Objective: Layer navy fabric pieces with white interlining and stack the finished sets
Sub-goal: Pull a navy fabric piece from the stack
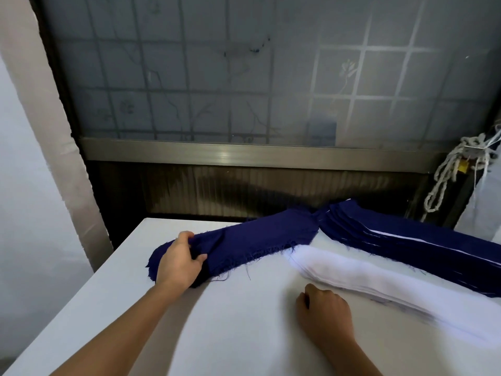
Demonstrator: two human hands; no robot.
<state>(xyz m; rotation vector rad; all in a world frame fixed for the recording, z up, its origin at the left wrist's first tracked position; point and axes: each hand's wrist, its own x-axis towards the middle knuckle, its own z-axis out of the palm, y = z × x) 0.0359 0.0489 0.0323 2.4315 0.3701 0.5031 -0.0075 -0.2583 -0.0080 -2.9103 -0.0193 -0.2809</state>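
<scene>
On the flat white table [217,321], at its left side, the left hand [180,263] clamps the rounded near-left end of one long navy woven fabric strip with frayed edges [257,240], thumb on top and fingers curled round the bunched cloth. The strip lies on the table with its long axis running from the table's left side up towards the middle of the table's far edge. That far end is cut square, and loose threads hang along its near long side. The cloth is creased where the hand gathers it.

The right hand [325,310] rests towards the table's near right, knuckles up and fingers curled under. The fingertips are hidden, so I cannot tell whether it holds anything. The two hands are well apart.

Just beyond that hand lies one pile of long white interlining pieces [366,278]. Its rounded end points to the table's centre and its long axis slopes down to the table's right edge. The sheets are too thin and blurred to count.

Behind it, along the table's far right, lies one fanned stack of navy pieces with thin white layers showing between them [406,245]. It points the same way, narrow end towards the middle of the far edge. The layers are too many to count.

Beyond the table's far right corner hangs one knotted white rope [455,169].
</scene>
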